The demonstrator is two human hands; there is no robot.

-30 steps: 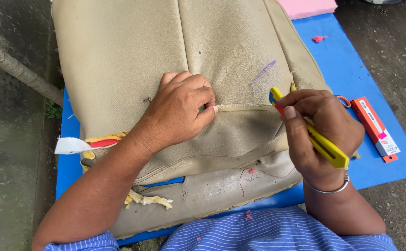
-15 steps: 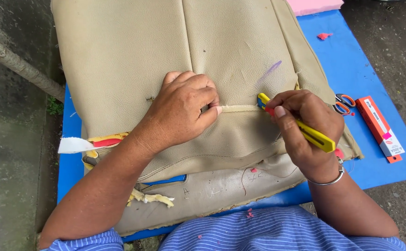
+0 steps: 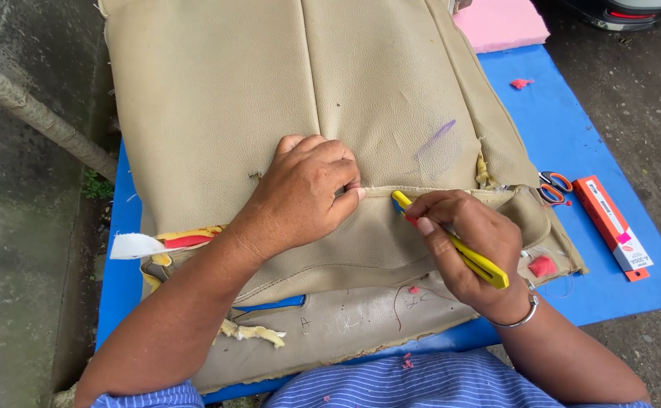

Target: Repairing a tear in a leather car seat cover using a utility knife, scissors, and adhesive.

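From the head view, the left hand [image 3: 304, 193] presses flat, its grip holding nothing, on the beige seat cover [image 3: 270, 98] spread over the blue desk [image 3: 572, 128], while the right hand [image 3: 470, 245] clasps a yellow cutter [image 3: 459, 245] at the cover's seam.

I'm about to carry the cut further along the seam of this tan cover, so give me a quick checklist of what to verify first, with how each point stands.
1. Yellow knife gripped in the right hand: ok.
2. Knife tip at the seam: ok.
3. Left hand pressing the tan cover flat beside the seam: ok.
4. Left fingertips clear of the tip: not ok, very close.
5. Blade exposed: cannot tell, too small.
6. Scissors and orange box clear of the cover: ok.
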